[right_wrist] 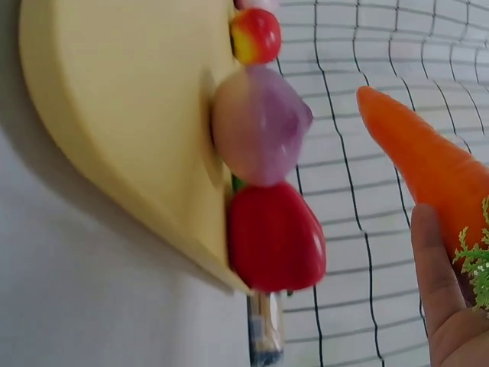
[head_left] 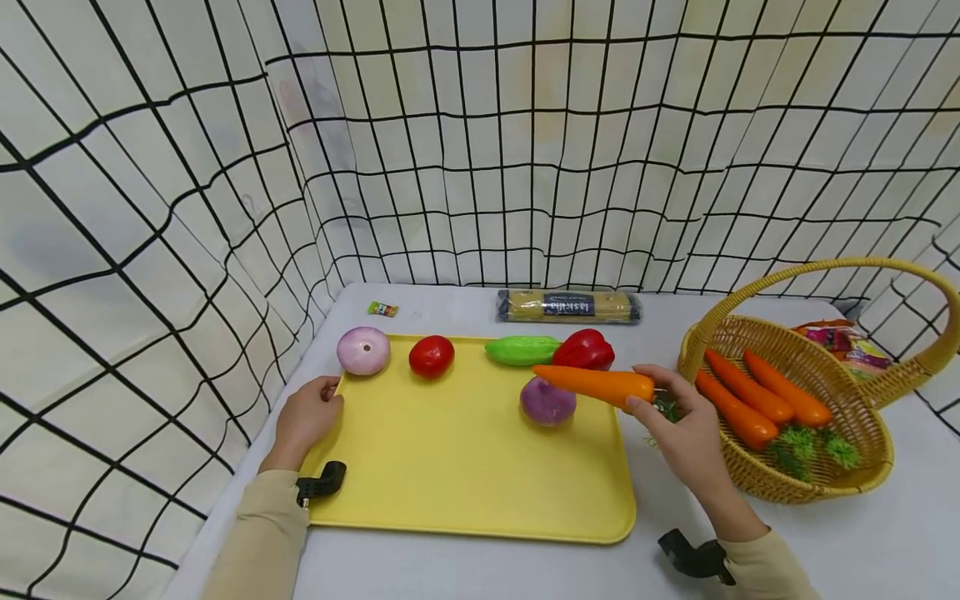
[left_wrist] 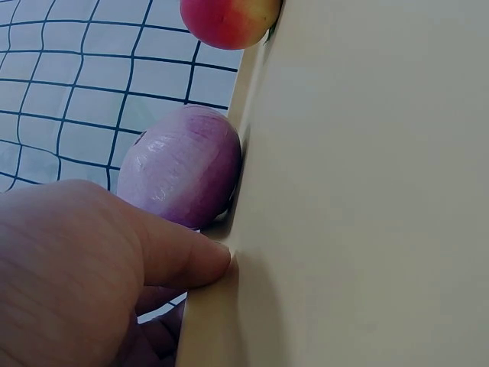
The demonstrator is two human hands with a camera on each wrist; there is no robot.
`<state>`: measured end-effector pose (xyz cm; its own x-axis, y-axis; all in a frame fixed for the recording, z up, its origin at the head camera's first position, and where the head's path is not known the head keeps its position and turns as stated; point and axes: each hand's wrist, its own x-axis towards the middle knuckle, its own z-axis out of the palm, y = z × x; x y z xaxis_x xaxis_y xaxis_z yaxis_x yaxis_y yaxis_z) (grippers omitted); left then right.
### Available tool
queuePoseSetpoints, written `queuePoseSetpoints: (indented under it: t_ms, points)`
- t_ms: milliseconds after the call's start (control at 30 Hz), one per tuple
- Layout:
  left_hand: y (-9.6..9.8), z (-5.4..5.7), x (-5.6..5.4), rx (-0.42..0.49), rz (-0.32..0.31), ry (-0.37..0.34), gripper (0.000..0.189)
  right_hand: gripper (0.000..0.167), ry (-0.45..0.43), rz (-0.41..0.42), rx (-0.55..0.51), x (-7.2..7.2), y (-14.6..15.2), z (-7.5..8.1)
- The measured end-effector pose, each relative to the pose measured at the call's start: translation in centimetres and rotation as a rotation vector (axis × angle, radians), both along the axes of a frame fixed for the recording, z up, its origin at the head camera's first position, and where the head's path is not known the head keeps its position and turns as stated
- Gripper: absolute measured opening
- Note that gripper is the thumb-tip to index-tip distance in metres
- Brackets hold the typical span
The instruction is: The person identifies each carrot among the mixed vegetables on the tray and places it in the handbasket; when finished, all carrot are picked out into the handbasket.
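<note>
My right hand (head_left: 693, 437) pinches an orange carrot (head_left: 588, 383) near its leafy end, thumb on one side and fingers on the other. The carrot is held above the right part of a yellow tray (head_left: 450, 475), its tip pointing left over a purple onion (head_left: 547, 404). At the tray's left edge, my left hand (head_left: 306, 423) grips the rim, the thumb (left_wrist: 187, 256) on top and the other fingers lower down, partly hidden. A paler onion (head_left: 363, 351) sits just beyond that hand. Along the tray's far side lie a tomato (head_left: 432, 357), a green cucumber-like vegetable (head_left: 521, 350) and a red bell pepper (head_left: 585, 350).
Right of the tray stands a wicker basket (head_left: 873, 421) with a tall handle, holding 3 carrots (head_left: 750, 390) with green tops. Behind it is a colourful packet (head_left: 843, 346). A pasta pack (head_left: 568, 307) and a small green wrapper (head_left: 382, 309) lie beyond the tray, before black netting.
</note>
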<state>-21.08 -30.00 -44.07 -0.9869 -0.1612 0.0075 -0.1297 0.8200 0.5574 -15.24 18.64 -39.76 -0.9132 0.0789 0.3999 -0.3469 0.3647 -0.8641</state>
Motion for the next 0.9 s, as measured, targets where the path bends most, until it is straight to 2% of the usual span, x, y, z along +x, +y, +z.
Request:
queuePoseSetpoints:
  t_ms: [167,333,467,667,900]
  points:
    - [0.0,-0.2,0.1,0.009,0.004,-0.008,0.042,0.030,-0.003,-0.018,-0.061,0.4,1.3,0.5]
    - [0.1,-0.1,0.1,0.012,0.002,-0.013,0.043,0.030,-0.037,-0.007,-0.181,0.4,2.4,0.7]
    - [0.1,0.1,0.0,0.006,-0.002,-0.010,0.043,0.030,-0.033,-0.100,-0.287,0.4,3.5,1.0]
    - [0.2,0.1,0.0,0.002,-0.001,-0.007,0.042,0.031,-0.003,-0.166,-0.480,0.3,5.5,1.4]
    - [0.4,0.3,0.1,0.008,0.001,-0.011,0.043,0.025,0.036,-0.235,-0.575,0.1,7.4,1.5]
